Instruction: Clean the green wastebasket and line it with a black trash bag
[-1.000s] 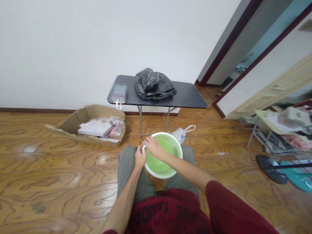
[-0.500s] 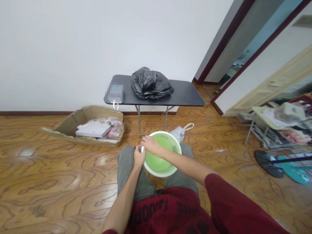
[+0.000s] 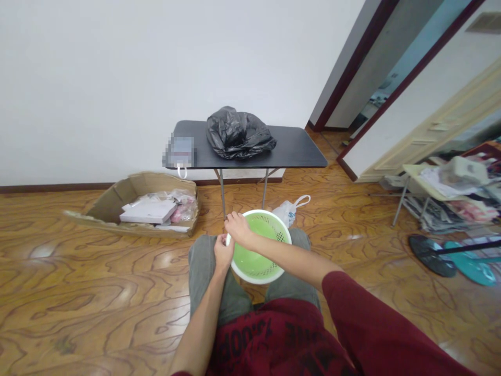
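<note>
In the head view, the writing comes first: dark letters run across the red shirt [image 3: 282, 334], upside down and broken by folds; "00P" seems readable, the rest is unclear. Blue print on the one white plastic bag [image 3: 286, 213] is too small to read, and the item [image 3: 182, 151] at the left end of the black surface [image 3: 299, 149] is pixelated, with one white loop hanging over the edge.

One basket [image 3: 252, 258], green inside with a white rim, sits at the person's two knees. Two hands meet at its left side. The left hand [image 3: 223, 251] has its fingers closed narrowly on a white edge [image 3: 228, 239]; whether this is the rim or a separate piece, I cannot tell. The right hand [image 3: 238, 228] reaches across the basket, fingers bent over that same side; what they hold is hidden.

One crumpled black bag [image 3: 239, 134] lies on the surface. On the floor [image 3: 129, 292], one open carton [image 3: 107, 206] holds one flat white box [image 3: 148, 210] and clear and pink wrapping [image 3: 183, 204]. Two round bases, one black [image 3: 428, 257], one teal [image 3: 469, 263], stand at right.
</note>
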A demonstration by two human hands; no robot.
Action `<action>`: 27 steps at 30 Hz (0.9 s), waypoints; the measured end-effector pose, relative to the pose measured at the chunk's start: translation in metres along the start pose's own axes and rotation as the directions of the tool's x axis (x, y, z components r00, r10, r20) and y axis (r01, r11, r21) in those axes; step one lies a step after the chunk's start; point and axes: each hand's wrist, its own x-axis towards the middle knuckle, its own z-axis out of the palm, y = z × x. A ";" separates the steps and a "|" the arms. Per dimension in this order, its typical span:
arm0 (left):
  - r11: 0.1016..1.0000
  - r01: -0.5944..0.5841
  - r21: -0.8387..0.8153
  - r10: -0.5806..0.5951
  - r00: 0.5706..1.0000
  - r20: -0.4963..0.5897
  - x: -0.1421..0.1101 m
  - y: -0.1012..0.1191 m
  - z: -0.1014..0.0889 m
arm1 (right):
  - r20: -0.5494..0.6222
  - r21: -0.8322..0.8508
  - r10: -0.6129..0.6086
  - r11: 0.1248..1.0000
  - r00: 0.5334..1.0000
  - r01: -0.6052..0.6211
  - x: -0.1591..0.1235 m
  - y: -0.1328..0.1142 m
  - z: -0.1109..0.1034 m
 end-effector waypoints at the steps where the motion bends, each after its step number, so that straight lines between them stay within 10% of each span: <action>1: 1.000 0.002 -0.002 -0.002 1.000 0.002 0.000 0.000 0.000 | -0.003 0.000 0.023 1.000 1.000 -0.023 0.000 0.002 0.000; 9: 0.999 -0.035 -0.025 0.036 0.999 0.019 0.003 -0.003 0.001 | 0.008 0.082 -0.073 0.994 0.997 0.072 -0.015 -0.001 0.001; 21: 0.903 -0.117 0.414 0.080 0.991 0.105 -0.009 0.018 -0.021 | 0.012 0.273 0.417 0.873 0.909 -0.404 -0.044 0.123 0.005; 27: 0.747 -0.191 0.637 0.029 0.966 0.255 -0.006 0.040 -0.035 | -0.009 0.407 0.443 0.821 0.897 -0.401 -0.042 0.131 0.026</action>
